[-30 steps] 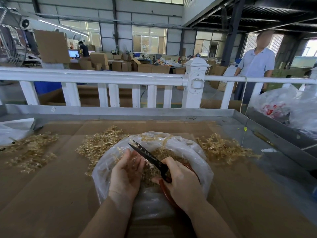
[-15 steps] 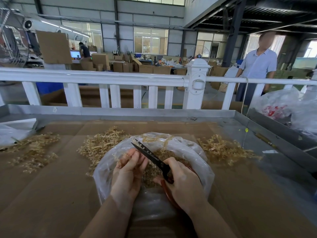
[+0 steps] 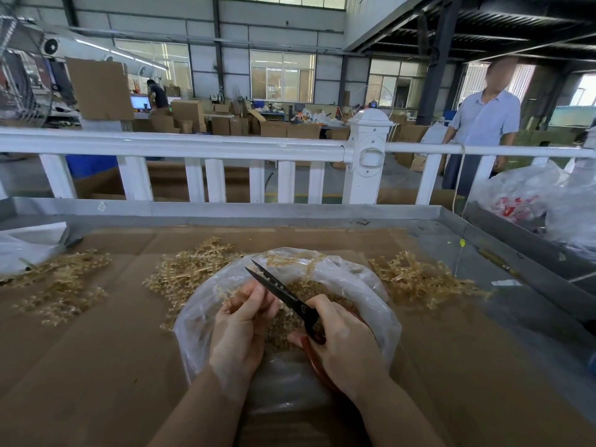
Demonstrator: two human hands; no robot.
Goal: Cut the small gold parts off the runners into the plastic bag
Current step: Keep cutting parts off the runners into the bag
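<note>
- Left hand (image 3: 240, 330): over the mouth of the plastic bag, fingers curled together and pinching a gold runner (image 3: 227, 293) at its upper end, just beside the scissor blades.
- Right hand (image 3: 343, 343): fingers wrapped round the red handles of the scissors (image 3: 283, 295); black blades point up and to the left, parted a little at the tips.
- Plastic bag (image 3: 364, 285): clear, mouth open and rolled wide, resting on the cardboard in front of the person; both hands work above it.
- Small gold parts (image 3: 298, 287): a loose heap inside the bag, beneath and between the hands.
- Runner pile, centre-left (image 3: 190, 272): tangled gold runners on the cardboard, touching the bag's left edge.
- Runner pile, right (image 3: 422, 279): tangled gold runners just beside the bag's right edge.
- Runner pile, far left (image 3: 61, 285): spread loosely, well apart from the bag.
- Cardboard sheet (image 3: 96, 366): brown, lining the work surface.
- Metal tray table (image 3: 258, 210): grey raised rim round the cardboard.
- White railing (image 3: 193, 148): behind the table, with a capped post.
- Bystander (image 3: 483, 124): in a light blue shirt, standing beyond the railing at right.
- White plastic bags (image 3: 529, 198): heaped at the right edge.
</note>
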